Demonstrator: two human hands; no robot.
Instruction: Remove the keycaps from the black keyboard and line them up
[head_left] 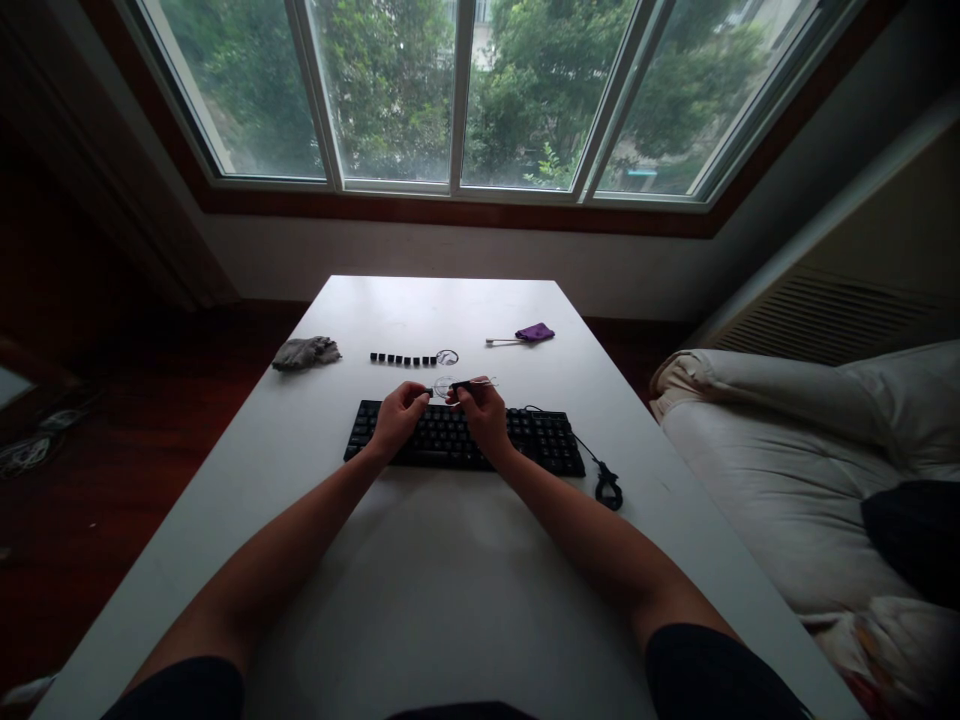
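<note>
My left hand (401, 415) is over the upper left part of a black keyboard (442, 452), its thumb and fingertips pinched on a small black keycap (430, 392). Close by on the right, my right hand (484, 408) grips a keycap puller with a black body (460, 387). Thin wire loops stick out at both ends of the puller, one of them reaching towards the keycap. Several black keycaps (406, 361) lie in a row on the table behind the keyboard. A thin ring-shaped item (448, 356) lies at the right end of that row.
The white table (450, 580) carries a crumpled grey cloth (306, 353) at its left edge. Back right lie a purple cloth (535, 332) and a thin white-tipped stick (501, 342). A bundled black cable (609, 490) rests right of the keyboard. Beside the table stands a pale sofa (765, 480).
</note>
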